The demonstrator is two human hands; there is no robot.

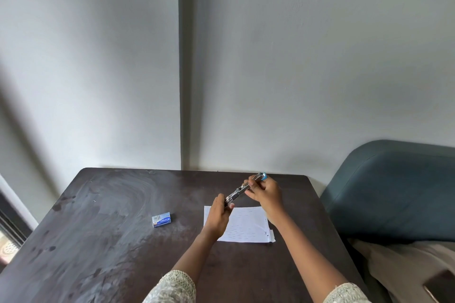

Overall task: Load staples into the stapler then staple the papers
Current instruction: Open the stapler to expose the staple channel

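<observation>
A metal stapler point(240, 190) with a blue end is held in the air above the table, stretched out long and tilted up to the right. My left hand point(218, 214) grips its lower left end. My right hand point(264, 195) grips the upper part near the blue tip. Below the hands lie white papers point(248, 225) with faint printed lines, stacked slightly askew on the dark table point(110, 241). A small blue box of staples point(161, 219) lies to the left of the papers, shut as far as I can see.
The table's far edge meets a grey wall. A teal upholstered seat point(394, 194) stands close at the right, with beige cloth and a dark flat object point(440, 288) on it. A window frame edge shows at the far left.
</observation>
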